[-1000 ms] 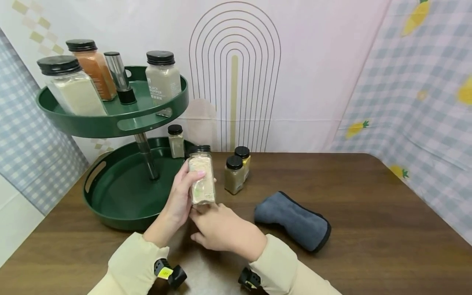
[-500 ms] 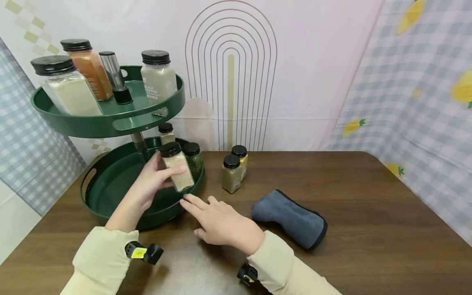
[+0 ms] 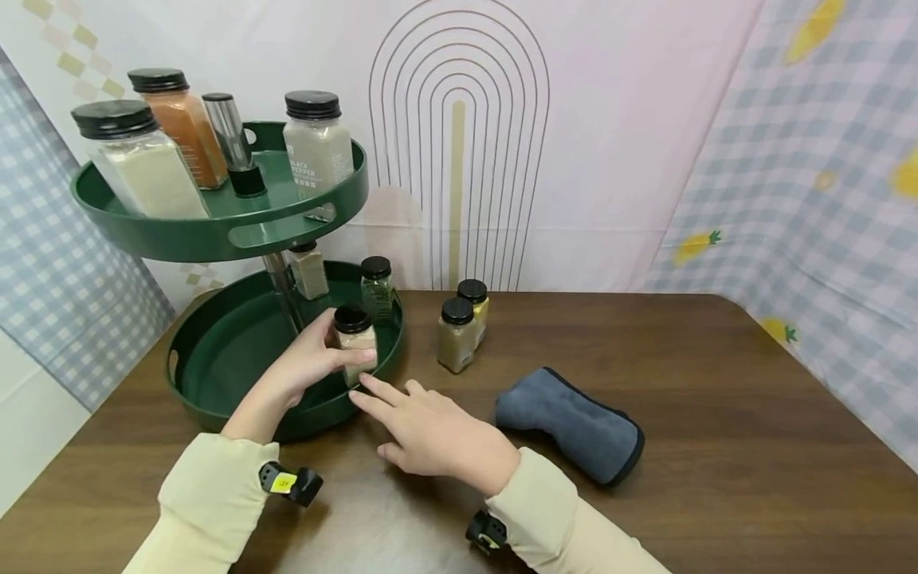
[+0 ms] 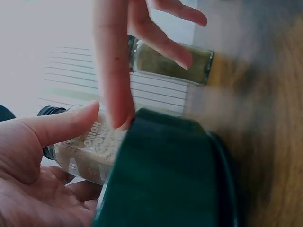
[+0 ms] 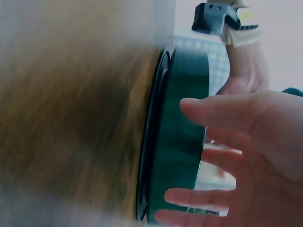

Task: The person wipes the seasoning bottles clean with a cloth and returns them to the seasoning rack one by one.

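Within left hand (image 3: 304, 363), black-lidded jar (image 3: 355, 340), upright, right hand (image 3: 430, 434) nearby

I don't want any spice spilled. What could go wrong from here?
The pale jar in the left hand might knock over the green jar standing close behind it. It could also catch on the nearby rim of the lower tray. And the right hand, fingers at that rim, might accidentally nudge the tray.
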Motion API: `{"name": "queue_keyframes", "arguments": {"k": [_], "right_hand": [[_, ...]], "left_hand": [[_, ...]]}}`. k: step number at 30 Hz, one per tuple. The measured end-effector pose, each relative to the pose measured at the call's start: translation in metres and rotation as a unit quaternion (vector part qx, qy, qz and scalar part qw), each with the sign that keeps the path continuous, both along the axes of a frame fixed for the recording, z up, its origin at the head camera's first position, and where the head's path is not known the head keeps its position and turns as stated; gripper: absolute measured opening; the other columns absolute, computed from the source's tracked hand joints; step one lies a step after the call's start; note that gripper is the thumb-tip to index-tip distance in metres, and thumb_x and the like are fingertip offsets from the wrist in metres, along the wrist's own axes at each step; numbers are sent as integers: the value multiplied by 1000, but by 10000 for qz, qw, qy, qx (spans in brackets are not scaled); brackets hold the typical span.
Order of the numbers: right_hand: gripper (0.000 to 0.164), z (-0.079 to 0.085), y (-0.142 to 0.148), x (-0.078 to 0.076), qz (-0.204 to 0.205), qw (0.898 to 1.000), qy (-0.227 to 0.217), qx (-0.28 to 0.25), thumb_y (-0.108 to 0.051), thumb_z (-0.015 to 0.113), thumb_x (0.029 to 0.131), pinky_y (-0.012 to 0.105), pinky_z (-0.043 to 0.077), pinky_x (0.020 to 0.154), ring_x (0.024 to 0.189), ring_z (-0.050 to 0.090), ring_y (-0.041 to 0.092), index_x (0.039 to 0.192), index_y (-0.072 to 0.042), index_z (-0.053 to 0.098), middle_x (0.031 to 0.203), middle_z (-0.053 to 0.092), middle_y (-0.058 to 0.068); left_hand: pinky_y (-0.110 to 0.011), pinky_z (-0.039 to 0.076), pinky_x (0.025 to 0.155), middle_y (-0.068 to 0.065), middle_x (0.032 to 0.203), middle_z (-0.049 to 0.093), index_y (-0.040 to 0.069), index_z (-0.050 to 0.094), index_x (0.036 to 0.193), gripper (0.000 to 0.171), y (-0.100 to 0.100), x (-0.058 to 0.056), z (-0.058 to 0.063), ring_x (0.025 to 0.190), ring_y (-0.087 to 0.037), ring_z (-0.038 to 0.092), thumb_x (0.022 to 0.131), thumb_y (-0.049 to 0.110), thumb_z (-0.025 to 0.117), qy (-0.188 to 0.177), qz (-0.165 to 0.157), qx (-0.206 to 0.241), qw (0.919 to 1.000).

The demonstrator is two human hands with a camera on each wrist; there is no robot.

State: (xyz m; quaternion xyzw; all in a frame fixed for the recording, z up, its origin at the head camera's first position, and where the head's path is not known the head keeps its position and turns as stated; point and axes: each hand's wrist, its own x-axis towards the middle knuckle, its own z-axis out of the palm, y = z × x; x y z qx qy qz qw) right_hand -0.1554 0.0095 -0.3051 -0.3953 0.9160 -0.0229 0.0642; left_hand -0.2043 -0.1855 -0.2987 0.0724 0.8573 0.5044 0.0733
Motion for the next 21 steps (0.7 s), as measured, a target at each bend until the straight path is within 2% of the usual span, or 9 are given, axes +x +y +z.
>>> {"name": "queue_keyframes", "arguments": {"k": [4,8,14,17,21], "right_hand": [[66,1,0,0,-79,9995,269,146,-36,58,91,37,46,89,121,45,23,147,-27,24,155,17,-11],[68,0,3,-4,-215,9993,278,103,-35,60,90,36,47,87,120,45,20,147,-26,25,155,19,-9],[71,-2,7,-9,-264,9994,202,-32,-32,62,89,37,47,89,123,45,22,148,-23,24,155,18,-7],[70,-2,8,-10,-298,9994,157,-35,-32,62,89,37,47,90,123,45,22,148,-23,24,155,18,-7],[71,-3,8,-11,-326,9994,141,-58,-31,62,89,37,48,90,124,45,24,148,-24,23,155,16,-8]], "left_hand": [[-43,46,89,-20,119,49,0,33,130,62,5,-3,-4,107,-30,49,85,25,68,11,34,-121,9999],[-39,44,88,-18,118,49,1,34,130,61,9,-5,-10,106,-29,47,85,25,68,97,141,-105,9998],[-50,38,100,-20,128,45,3,28,137,63,16,-6,-17,118,-33,44,88,21,63,86,185,211,9996],[-54,32,105,-21,135,39,4,19,142,68,18,-7,-20,125,-35,39,90,20,60,-5,131,377,9992],[-55,29,106,-22,143,32,9,6,148,78,18,-8,-24,128,-37,35,92,19,58,8,119,595,9982]]}}
